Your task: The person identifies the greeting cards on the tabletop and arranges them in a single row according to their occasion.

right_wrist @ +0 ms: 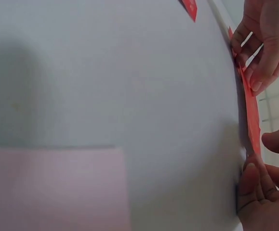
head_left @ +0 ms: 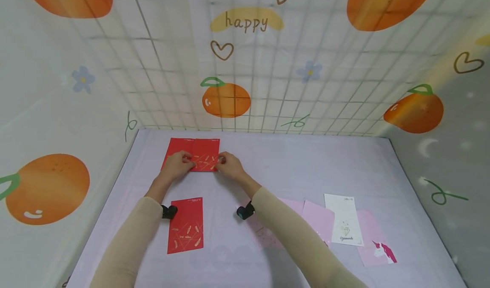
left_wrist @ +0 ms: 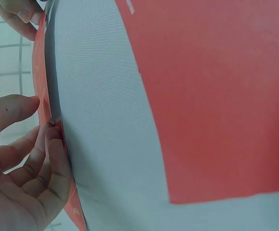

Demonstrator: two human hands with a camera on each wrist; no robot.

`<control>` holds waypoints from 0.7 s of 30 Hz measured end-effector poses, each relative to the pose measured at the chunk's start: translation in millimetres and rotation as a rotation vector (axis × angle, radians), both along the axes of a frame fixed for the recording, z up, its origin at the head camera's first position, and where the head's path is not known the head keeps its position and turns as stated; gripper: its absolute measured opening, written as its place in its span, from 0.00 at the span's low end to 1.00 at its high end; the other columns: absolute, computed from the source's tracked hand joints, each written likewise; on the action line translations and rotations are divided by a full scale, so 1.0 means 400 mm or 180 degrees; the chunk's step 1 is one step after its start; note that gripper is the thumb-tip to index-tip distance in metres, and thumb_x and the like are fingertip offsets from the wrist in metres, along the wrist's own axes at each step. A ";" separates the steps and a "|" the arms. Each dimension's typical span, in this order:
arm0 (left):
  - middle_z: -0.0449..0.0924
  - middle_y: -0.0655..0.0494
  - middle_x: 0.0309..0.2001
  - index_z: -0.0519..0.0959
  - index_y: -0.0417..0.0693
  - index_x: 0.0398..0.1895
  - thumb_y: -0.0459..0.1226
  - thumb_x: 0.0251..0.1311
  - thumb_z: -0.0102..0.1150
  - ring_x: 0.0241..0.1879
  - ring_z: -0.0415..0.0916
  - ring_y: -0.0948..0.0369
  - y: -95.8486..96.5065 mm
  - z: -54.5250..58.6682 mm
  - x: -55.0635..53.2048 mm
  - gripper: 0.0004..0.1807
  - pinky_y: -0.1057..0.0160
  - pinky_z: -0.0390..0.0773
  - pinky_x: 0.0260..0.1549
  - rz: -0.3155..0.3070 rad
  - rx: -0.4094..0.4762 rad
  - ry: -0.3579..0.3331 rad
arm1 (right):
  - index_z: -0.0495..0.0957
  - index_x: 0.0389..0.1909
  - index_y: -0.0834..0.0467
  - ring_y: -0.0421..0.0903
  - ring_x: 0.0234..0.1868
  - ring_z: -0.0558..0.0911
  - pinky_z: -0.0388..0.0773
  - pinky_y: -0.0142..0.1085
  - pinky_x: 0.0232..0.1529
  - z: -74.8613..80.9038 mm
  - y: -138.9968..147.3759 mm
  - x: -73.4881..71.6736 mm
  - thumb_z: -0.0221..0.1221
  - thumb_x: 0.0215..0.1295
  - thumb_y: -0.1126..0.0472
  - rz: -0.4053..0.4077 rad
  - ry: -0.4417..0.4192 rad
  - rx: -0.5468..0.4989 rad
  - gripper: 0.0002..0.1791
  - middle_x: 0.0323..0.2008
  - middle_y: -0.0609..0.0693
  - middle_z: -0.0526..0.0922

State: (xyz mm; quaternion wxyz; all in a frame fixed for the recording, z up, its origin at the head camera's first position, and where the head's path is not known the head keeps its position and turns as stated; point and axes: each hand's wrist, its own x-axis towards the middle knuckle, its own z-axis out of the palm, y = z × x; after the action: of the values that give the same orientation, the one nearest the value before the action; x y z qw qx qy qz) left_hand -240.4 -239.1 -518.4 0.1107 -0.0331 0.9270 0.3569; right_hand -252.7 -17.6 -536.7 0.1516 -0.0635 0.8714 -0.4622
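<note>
In the head view, two red envelopes with gold prints lie side by side at the back of the table, edges meeting or slightly overlapping. My left hand (head_left: 178, 164) reaches over the left red envelope (head_left: 179, 144) and holds the near left edge of the right red envelope (head_left: 206, 152). At that envelope's right edge, my right hand (head_left: 230, 166) holds the side between thumb and fingers. Both wrist views show the red envelope (left_wrist: 41, 72) edge-on, spanning the two hands. A third red envelope (head_left: 192, 224) lies nearer, beside my left forearm.
Right of centre lie pink envelopes, one (head_left: 317, 220) partly under a white envelope (head_left: 342, 215) with a diamond print. Another pink envelope (head_left: 369, 237) bears a unicorn. My right forearm covers part of the pink group. A patterned cloth (head_left: 260, 71) rises behind the table (head_left: 298, 169).
</note>
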 end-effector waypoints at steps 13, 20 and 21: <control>0.80 0.40 0.50 0.72 0.37 0.62 0.44 0.66 0.62 0.48 0.78 0.47 0.002 -0.004 -0.003 0.27 0.48 0.79 0.47 -0.0013 -0.0141 -0.0037 | 0.74 0.62 0.60 0.45 0.40 0.76 0.78 0.33 0.38 -0.008 -0.001 -0.007 0.62 0.68 0.59 0.0050 0.0033 0.0036 0.23 0.41 0.49 0.79; 0.80 0.41 0.48 0.72 0.37 0.62 0.45 0.66 0.62 0.47 0.78 0.47 0.007 -0.005 -0.001 0.28 0.50 0.80 0.45 0.0025 -0.0170 -0.0041 | 0.74 0.61 0.62 0.45 0.38 0.76 0.77 0.33 0.38 -0.003 0.001 -0.004 0.61 0.68 0.61 0.0068 0.0077 0.0060 0.22 0.40 0.50 0.79; 0.80 0.41 0.48 0.72 0.37 0.62 0.45 0.66 0.62 0.47 0.78 0.47 0.008 -0.005 -0.001 0.28 0.50 0.80 0.45 0.0026 -0.0166 -0.0037 | 0.74 0.61 0.62 0.45 0.38 0.76 0.77 0.33 0.38 -0.003 0.001 -0.005 0.61 0.68 0.61 0.0072 0.0091 0.0067 0.22 0.40 0.50 0.80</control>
State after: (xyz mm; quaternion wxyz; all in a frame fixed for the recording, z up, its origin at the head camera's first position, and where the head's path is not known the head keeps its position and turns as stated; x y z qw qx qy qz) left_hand -240.7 -235.9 -520.4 0.1137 -0.0419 0.9352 0.3328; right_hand -254.6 -17.3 -538.0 0.1449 -0.0783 0.8776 -0.4502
